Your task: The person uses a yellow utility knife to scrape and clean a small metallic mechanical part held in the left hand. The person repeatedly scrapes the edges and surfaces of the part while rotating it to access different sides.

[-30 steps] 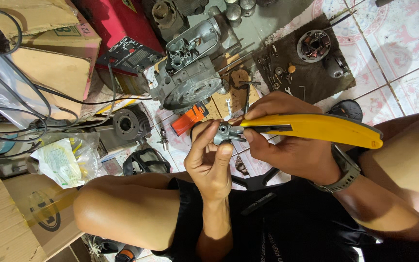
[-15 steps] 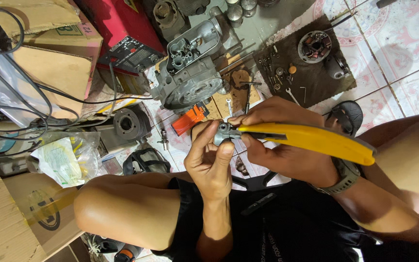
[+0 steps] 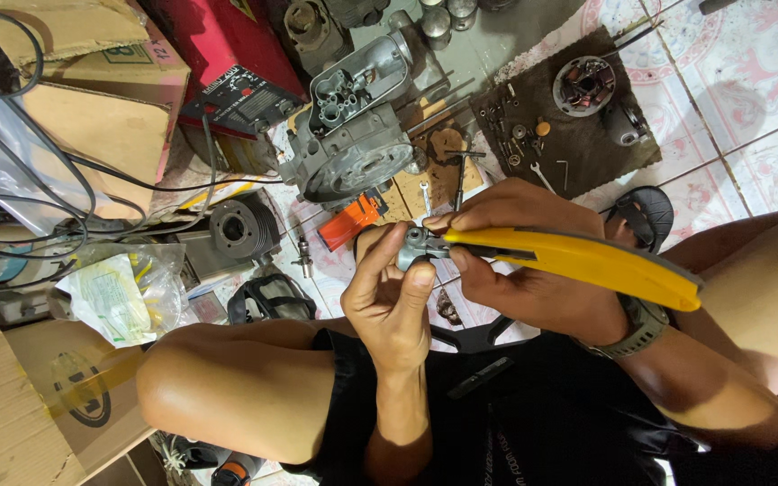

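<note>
My left hand pinches a small grey metal part between thumb and fingers, held up in front of my chest. My right hand grips a long yellow-handled cutter tool whose tip meets that small part. Both hands sit close together above my lap, between my bent knees. A grey watch is on my right wrist. How the tool's tip touches the part is hidden by my fingers.
A grey engine casing lies on the tiled floor ahead, beside a black cylinder and an orange tool. A dark mat carries small parts and wrenches. A red machine, cardboard boxes, black cables and a sandal surround me.
The yellow tool's handle has dipped slightly lower at its right end. Both hands stay together on the small part, barely shifting.
</note>
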